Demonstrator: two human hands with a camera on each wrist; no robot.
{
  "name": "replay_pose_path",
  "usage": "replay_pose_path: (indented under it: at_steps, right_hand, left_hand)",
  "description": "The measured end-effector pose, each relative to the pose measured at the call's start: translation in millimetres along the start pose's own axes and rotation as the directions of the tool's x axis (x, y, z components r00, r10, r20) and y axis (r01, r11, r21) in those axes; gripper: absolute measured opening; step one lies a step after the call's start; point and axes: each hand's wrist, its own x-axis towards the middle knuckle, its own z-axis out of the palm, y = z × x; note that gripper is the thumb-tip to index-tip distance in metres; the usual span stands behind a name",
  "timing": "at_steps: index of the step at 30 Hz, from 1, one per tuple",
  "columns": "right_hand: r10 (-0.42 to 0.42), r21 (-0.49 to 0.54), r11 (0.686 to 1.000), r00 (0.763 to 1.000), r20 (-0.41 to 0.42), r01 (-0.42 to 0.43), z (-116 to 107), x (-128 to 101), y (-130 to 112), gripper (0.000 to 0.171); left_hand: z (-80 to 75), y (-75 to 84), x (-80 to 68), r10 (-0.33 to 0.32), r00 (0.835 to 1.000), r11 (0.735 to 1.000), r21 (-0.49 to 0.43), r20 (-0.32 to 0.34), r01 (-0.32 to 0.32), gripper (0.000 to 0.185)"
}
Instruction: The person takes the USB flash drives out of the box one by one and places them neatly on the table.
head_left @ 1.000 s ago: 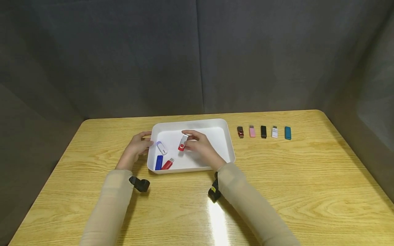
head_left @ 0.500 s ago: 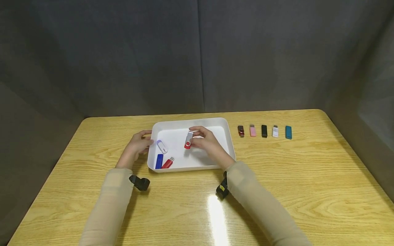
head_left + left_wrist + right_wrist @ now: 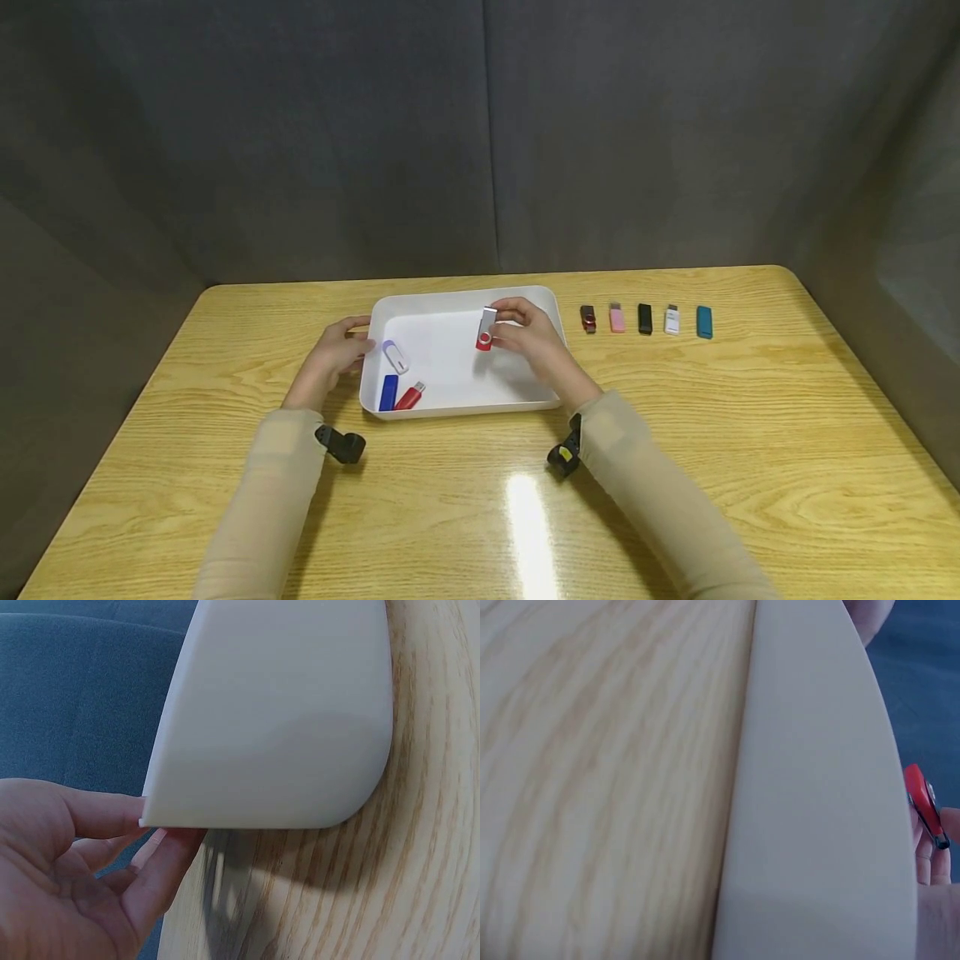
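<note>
Spanning the scene, a wooden table carries a white tray. The left hand grips the tray's left rim with curled fingers. The right hand pinches a red-and-silver swivel USB drive, held above the tray's right half. On the tray floor lie a white drive, a blue drive and a red drive. Five small drives form a row right of the tray.

Right hand raised, fingers pinching; left hand curled, resting.
</note>
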Motion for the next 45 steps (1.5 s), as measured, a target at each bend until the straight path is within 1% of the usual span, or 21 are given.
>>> replay_pose_path:
  at_steps: [4, 8, 14, 22, 29, 35, 39, 42, 45]
  right_hand:
    - [0.011, 0.01, 1.0, 1.0, -0.019, -0.011, -9, -1, -3, 0.036]
    - [0.024, -0.015, 1.0, 0.999, -0.036, -0.025, -17, -2, -4, 0.038]
    - [0.019, -0.018, 1.0, 0.999, -0.038, -0.02, -31, -4, -5, 0.041]
    - [0.014, -0.033, 0.999, 0.998, -0.061, -0.016, -50, -6, -7, 0.045]
    - [0.019, -0.045, 0.999, 0.997, -0.076, -0.022, -66, -7, -8, 0.048]
    - [0.007, -0.042, 0.999, 0.996, -0.094, -0.011, -80, -10, -11, 0.047]
    - [-0.007, -0.073, 0.997, 0.995, -0.097, 0.0, -90, -12, -13, 0.046]
    - [-0.004, -0.109, 0.994, 0.995, -0.1, -0.007, -98, -15, -14, 0.048]
    - [0.0, -0.113, 0.993, 0.994, -0.105, -0.012, -104, -16, -13, 0.048]
  left_hand:
    - [-0.1, -0.4, -0.1, 0.0, 1.0, 1.0, -0.001, -0.001, 0.0, 0.054]
    - [0.2, -0.6, 0.0, -0.004, 1.0, 1.0, -0.001, -0.003, 0.004, 0.054]
    - [0.0, 1.0, -1.1, -0.004, 1.0, 1.0, 0.001, 0.002, 0.004, 0.054]
    - [-0.7, 1.0, -0.5, 0.002, 1.0, 1.0, 0.001, 0.007, -0.002, 0.054]
    - [-0.6, 0.7, -0.5, 0.017, 1.0, 1.0, -0.004, 0.01, -0.017, 0.053]
    - [-0.9, 0.5, -0.4, 0.009, 1.0, 1.0, -0.002, 0.007, -0.009, 0.053]
    - [-0.6, 0.2, -0.7, 0.017, 1.0, 1.0, -0.007, 0.007, -0.017, 0.053]
    - [-0.8, 0.2, -0.9, 0.016, 1.0, 1.0, -0.005, 0.005, -0.016, 0.053]
    - [-1.0, 0.1, -0.6, 0.014, 1.0, 1.0, 0.001, 0.004, -0.014, 0.053]
